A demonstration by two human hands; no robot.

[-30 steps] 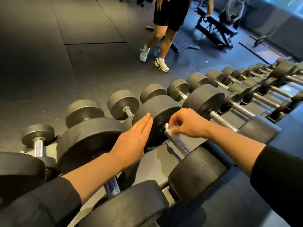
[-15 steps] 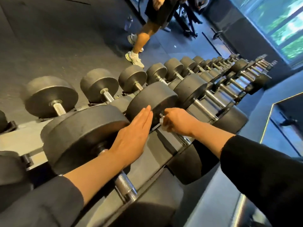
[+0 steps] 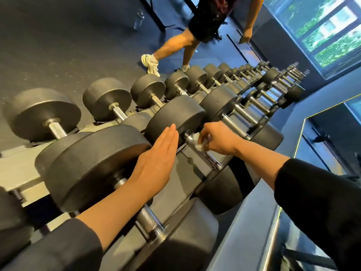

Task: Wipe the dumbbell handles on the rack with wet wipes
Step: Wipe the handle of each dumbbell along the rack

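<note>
The wipe (image 3: pixel 197 142) is a small crumpled white wad pressed against the chrome handle (image 3: pixel 203 151) of a dumbbell on the rack's near tier, close to the handle's far end where it meets the big black head (image 3: pixel 175 116). The right hand (image 3: pixel 216 138) comes down on it from above, fingers curled over the wad and pinching it onto the bar, likely so that the wipe wraps the metal and can be drawn along it. Most of the handle toward the near head shows bare and shiny, so the stroke looks to be at its far end, with the length of the bar left to cover.

The left hand (image 3: pixel 156 163) is flat, fingers straight and pressed together, holding nothing. It lies over the gap between this dumbbell and the larger one (image 3: pixel 93 167) to its left, fingertips by the far head; I cannot tell whether it touches. It seems placed to steady the weight against rolling in its cradle.

The rack (image 3: pixel 15 169) runs away to the upper right, with more dumbbells in two tiers, their handles not yet reached. Beyond it, on the dark floor (image 3: pixel 58 45), another person (image 3: pixel 205 26) in shorts and white trainers is walking close by the far row. A window (image 3: pixel 322 30) shows greenery at top right.
</note>
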